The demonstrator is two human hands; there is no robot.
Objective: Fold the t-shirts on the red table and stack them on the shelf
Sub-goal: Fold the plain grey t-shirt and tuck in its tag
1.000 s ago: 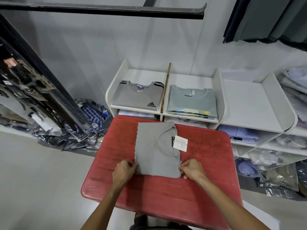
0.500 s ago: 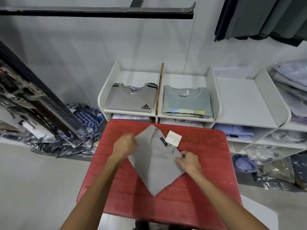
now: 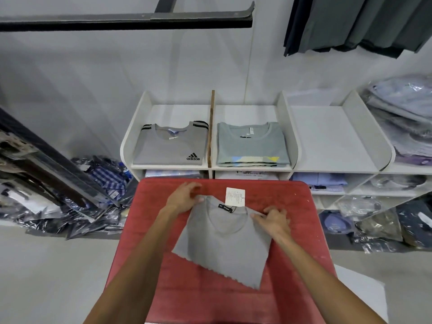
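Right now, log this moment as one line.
left hand grips folded grey t-shirt | right hand pinches collar edge | shirt on red table

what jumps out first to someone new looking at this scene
A bright red table fills the centre, with a folded grey t-shirt lying askew on it, its top corners held by the left hand and right hand. Behind, a white shelf holds stacked folded shirts.

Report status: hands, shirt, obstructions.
Left hand and right hand pinch folded grey t-shirt by its top corners on red table. Path to shelf unobstructed.
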